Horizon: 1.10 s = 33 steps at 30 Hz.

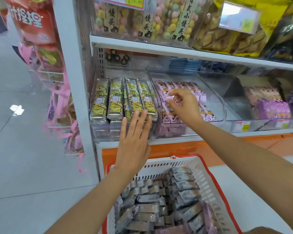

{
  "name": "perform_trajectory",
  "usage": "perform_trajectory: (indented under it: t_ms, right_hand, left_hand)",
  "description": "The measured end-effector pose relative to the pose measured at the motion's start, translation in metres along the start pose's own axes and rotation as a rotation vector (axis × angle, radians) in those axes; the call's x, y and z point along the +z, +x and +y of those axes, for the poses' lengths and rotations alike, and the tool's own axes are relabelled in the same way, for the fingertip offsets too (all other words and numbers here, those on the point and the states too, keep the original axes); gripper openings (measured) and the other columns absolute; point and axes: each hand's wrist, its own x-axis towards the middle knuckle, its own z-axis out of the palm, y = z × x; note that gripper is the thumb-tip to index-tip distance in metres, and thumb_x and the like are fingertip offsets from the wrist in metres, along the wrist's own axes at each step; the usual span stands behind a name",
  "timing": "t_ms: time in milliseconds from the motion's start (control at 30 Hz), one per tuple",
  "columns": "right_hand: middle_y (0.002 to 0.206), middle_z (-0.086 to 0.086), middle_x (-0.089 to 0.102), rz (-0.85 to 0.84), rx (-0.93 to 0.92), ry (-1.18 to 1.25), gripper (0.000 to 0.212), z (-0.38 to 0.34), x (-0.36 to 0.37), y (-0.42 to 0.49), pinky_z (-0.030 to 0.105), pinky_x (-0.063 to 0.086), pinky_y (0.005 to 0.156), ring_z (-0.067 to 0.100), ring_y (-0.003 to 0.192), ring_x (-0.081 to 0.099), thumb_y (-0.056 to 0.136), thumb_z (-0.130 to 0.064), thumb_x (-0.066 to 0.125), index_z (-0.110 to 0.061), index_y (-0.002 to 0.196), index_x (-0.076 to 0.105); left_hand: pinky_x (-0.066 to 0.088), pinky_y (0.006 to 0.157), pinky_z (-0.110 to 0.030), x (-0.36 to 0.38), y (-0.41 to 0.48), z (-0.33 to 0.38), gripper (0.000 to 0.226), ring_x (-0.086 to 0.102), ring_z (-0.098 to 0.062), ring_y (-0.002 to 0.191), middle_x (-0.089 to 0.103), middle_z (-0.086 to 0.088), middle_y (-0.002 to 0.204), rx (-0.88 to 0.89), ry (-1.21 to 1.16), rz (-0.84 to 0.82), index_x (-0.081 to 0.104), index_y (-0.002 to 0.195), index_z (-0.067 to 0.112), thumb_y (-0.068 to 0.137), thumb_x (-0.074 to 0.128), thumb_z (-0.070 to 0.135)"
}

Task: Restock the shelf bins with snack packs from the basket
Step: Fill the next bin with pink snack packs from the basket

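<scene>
A white basket with a red rim [215, 181] sits low in front of me, filled with several grey and purple snack packs [159, 203]. On the shelf, a clear bin [108, 132] holds long yellow packs [115, 98]. My left hand [134, 137] is flat with straight fingers, fingertips against the front of that bin. The neighbouring clear bin [216, 100] holds pink snack packs [203, 97]. My right hand [183, 103] hovers over them with loosely curled fingers; nothing shows in its grip.
The white shelf [159, 46] above carries bags of coloured puffs and biscuits. Further right, clear bins hold purple packs [272, 108]. Hanging snack bags with pink ribbons [61, 98] crowd the shelf's left end. Grey tiled floor lies to the left.
</scene>
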Motion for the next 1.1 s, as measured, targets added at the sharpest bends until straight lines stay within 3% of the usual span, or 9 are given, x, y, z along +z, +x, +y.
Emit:
perform_trajectory:
  t_ms: [133,267,467,567,700,800,933,1033,1100]
  right_hand:
    - [0.081,-0.011,0.055,-0.038,-0.097,0.175,0.013,-0.016,-0.011,-0.048,0.012,0.040,0.067,0.002,0.070,0.051,0.087,-0.009,0.069,-0.015,0.099,0.068]
    - [0.081,-0.007,0.057,-0.140,-0.121,0.237,0.014,-0.021,-0.008,-0.103,0.012,0.039,0.066,0.001,0.071,0.051,0.087,-0.007,0.069,-0.015,0.098,0.068]
    - [0.082,-0.007,0.061,-0.416,-0.050,0.212,0.013,0.001,0.016,-0.186,0.010,0.039,0.066,0.003,0.071,0.053,0.087,-0.018,0.072,-0.018,0.100,0.068]
    - [0.085,-0.004,0.063,-0.612,0.024,0.185,0.015,0.020,0.032,-0.226,0.017,0.046,0.067,0.005,0.073,0.057,0.089,-0.024,0.070,-0.020,0.103,0.067]
    - [0.087,-0.011,0.061,-0.899,0.080,0.057,0.020,0.043,0.047,-0.268,0.015,0.045,0.068,-0.001,0.075,0.056,0.090,-0.033,0.068,-0.023,0.107,0.066]
    - [0.089,-0.010,0.063,-1.067,0.087,-0.059,0.020,0.058,0.054,-0.290,0.025,0.050,0.073,0.005,0.079,0.058,0.089,-0.035,0.067,-0.024,0.106,0.066]
    - [0.104,-0.001,0.066,-1.259,0.120,-0.241,0.024,0.075,0.061,-0.309,0.033,0.051,0.082,0.016,0.091,0.060,0.087,-0.037,0.065,-0.024,0.107,0.064]
    - [0.090,-0.004,0.064,-1.403,0.157,-0.291,0.012,0.081,0.061,-0.313,0.026,0.049,0.078,0.012,0.082,0.058,0.086,-0.031,0.068,-0.022,0.094,0.065]
    - [0.084,-0.003,0.063,-1.471,0.163,-0.319,0.015,0.081,0.060,-0.312,0.024,0.044,0.072,0.011,0.076,0.054,0.086,-0.027,0.069,-0.015,0.093,0.066]
  left_hand:
    - [0.012,0.120,-0.054,-0.006,-0.024,0.009,0.072,0.014,-0.032,0.151,0.021,-0.013,0.162,-0.017,-0.018,-0.023,0.029,0.153,0.005,0.085,0.050,0.017]
    - [0.014,0.119,-0.053,-0.007,-0.059,0.012,0.067,0.024,-0.034,0.146,0.033,-0.015,0.156,-0.044,-0.050,-0.096,0.037,0.148,0.003,0.085,0.036,0.025]
    - [0.019,0.115,-0.055,0.011,-0.124,0.007,0.062,0.037,-0.037,0.139,0.047,-0.017,0.146,-0.100,-0.072,-0.281,0.050,0.140,0.004,0.082,0.061,0.021]
    - [0.019,0.118,-0.053,0.019,-0.154,0.005,0.054,0.039,-0.039,0.139,0.048,-0.018,0.145,-0.142,-0.018,-0.395,0.053,0.138,0.005,0.090,0.054,0.029]
    - [0.007,0.122,-0.052,0.028,-0.181,0.002,0.069,0.011,-0.036,0.151,0.018,-0.017,0.162,-0.254,0.008,-0.594,0.029,0.154,0.011,0.095,0.056,0.036]
    - [-0.010,0.121,-0.046,0.033,-0.192,0.001,0.073,-0.019,-0.031,0.150,-0.018,-0.016,0.162,-0.313,0.067,-0.762,-0.010,0.156,0.009,0.104,0.029,0.043]
    - [-0.006,0.123,-0.044,0.040,-0.201,0.000,0.070,-0.025,-0.030,0.148,-0.026,-0.017,0.159,-0.369,0.034,-0.802,-0.014,0.154,0.003,0.106,0.024,0.038]
    - [-0.007,0.123,-0.043,0.045,-0.203,-0.001,0.073,-0.026,-0.032,0.147,-0.027,-0.019,0.159,-0.354,0.031,-0.793,-0.014,0.152,0.002,0.104,0.025,0.040]
    - [-0.006,0.123,-0.043,0.048,-0.204,-0.002,0.074,-0.026,-0.032,0.147,-0.026,-0.018,0.159,-0.353,0.016,-0.779,-0.014,0.153,0.002,0.104,0.027,0.040]
